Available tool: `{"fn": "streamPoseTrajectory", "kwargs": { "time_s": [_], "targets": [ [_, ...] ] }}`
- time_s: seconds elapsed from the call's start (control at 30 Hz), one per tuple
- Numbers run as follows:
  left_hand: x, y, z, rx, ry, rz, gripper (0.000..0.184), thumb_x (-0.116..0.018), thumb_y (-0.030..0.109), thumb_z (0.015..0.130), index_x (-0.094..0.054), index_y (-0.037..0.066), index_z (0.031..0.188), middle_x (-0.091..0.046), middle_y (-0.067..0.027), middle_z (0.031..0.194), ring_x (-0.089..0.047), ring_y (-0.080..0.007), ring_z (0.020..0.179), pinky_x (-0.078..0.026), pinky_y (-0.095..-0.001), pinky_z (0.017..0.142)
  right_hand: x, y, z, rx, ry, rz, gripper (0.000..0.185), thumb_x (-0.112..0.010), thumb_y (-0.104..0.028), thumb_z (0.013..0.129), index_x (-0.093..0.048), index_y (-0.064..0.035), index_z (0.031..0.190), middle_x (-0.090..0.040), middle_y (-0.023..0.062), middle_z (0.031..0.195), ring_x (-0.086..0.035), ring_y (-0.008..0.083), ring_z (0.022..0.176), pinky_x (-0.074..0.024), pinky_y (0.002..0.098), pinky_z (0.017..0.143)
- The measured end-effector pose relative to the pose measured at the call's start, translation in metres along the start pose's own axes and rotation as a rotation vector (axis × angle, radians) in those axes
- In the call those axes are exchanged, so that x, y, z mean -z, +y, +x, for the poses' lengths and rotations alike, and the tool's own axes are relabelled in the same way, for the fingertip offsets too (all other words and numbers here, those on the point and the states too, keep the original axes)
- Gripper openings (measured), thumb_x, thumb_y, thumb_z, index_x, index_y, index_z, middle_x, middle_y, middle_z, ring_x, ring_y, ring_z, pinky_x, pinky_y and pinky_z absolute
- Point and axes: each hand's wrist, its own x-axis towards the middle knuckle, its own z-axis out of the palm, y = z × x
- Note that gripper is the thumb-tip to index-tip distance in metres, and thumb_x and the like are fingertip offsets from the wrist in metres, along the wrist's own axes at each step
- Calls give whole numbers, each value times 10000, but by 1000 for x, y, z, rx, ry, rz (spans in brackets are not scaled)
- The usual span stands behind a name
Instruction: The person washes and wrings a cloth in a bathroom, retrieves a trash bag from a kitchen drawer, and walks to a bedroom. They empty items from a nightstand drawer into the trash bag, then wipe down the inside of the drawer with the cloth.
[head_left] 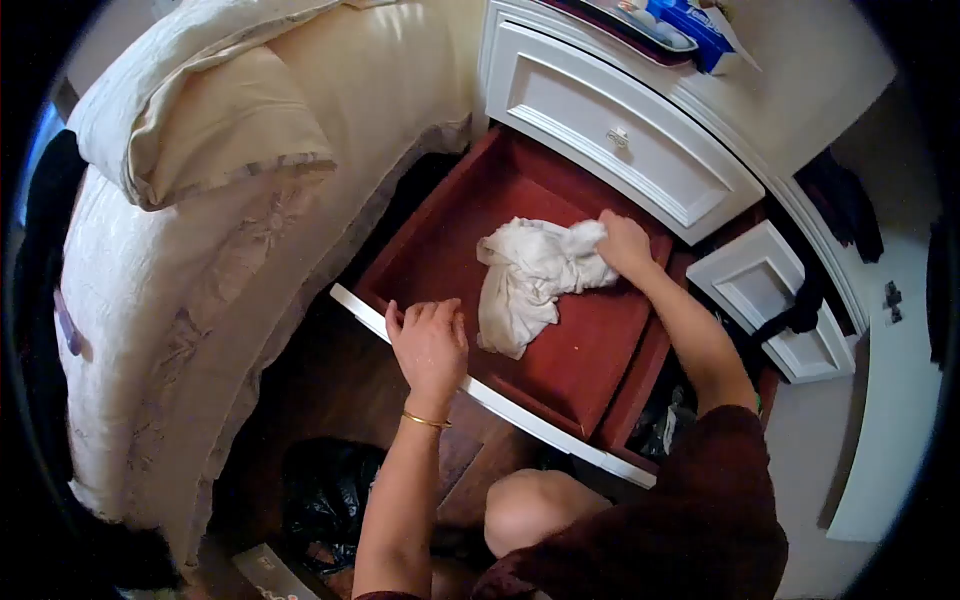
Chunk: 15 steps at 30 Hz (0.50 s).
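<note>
A crumpled white cloth (535, 265) lies in the open red-brown drawer (430, 240). My right hand (625, 247) is closed on the cloth's right end, near the drawer's right wall. Above the drawer's white front edge hovers my left hand (432, 340), with its fingers loosely bent and spread and nothing visible in them. A thin gold bangle (428, 420) circles my left wrist. Whether the left fingers touch the drawer front cannot be made out.
Above is a closed white drawer (600, 120) with a small knob. To the right, another white drawer front (765, 290) stands out with dark cloth over it. A bed with a pale cover (200, 300) borders the left. A black plastic bag (330, 490) rests on the floor.
</note>
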Motion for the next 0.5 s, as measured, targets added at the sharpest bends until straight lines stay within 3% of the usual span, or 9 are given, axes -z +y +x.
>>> {"fn": "streamPoseTrajectory", "kwargs": {
  "time_s": [0.1, 0.2, 0.3, 0.37, 0.43, 0.5],
  "targets": [
    [4, 1, 1, -18, -25, -3, 156, -608, 173, 816, -681, 119, 943, -664, -35, 916, -578, -216, 960, -279, -466, 1055, -14, -28, 38, -90, 329, 613, 376, -538, -103, 775, -545, -49, 1147, -632, 198, 1080, -594, 376, 1010, -460, 420, 866],
    [0, 2, 2, -10, -28, 29, 164, -601, 171, 818, -679, 125, 955, -660, -35, 917, -577, -214, 966, -287, -461, 1046, -46, -55, 96, -107, 339, 882, 473, -526, -95, 784, -495, -19, 1250, -579, 227, 1181, -554, 378, 1092, -426, 395, 941],
    [0, 3, 4, 5, -50, 57, 171, -607, 173, 818, -670, 131, 971, -655, -35, 929, -571, -212, 979, -294, -456, 1038, -99, -78, 143, -59, 453, 750, 576, -537, -45, 764, -400, -20, 1323, -496, 253, 1274, -455, 392, 1202, -356, 418, 1020],
    [-1, 4, 6, 23, -65, 56, 145, -590, 176, 850, -676, 141, 962, -665, -36, 929, -579, -223, 986, -280, -442, 1046, -109, -94, 152, 118, 453, 609, 666, -574, -37, 747, -332, -39, 1368, -452, 249, 1320, -427, 401, 1221, -345, 439, 1029],
    [-1, 6, 8, 28, -79, 63, 149, -595, 174, 847, -677, 143, 966, -665, -36, 930, -580, -223, 985, -278, -439, 1049, -116, -101, 156, 180, 333, 456, 800, -631, -45, 728, -235, -64, 1422, -348, 223, 1424, -318, 371, 1331, -257, 412, 1111],
    [-1, 6, 8, 31, -84, 69, 155, -598, 172, 844, -678, 144, 973, -665, -37, 931, -579, -223, 987, -277, -436, 1050, -132, -106, 163, 128, 252, 326, 839, -638, -113, 730, -201, -34, 1441, -302, 250, 1446, -277, 365, 1362, -232, 394, 1134]
  ]
}}
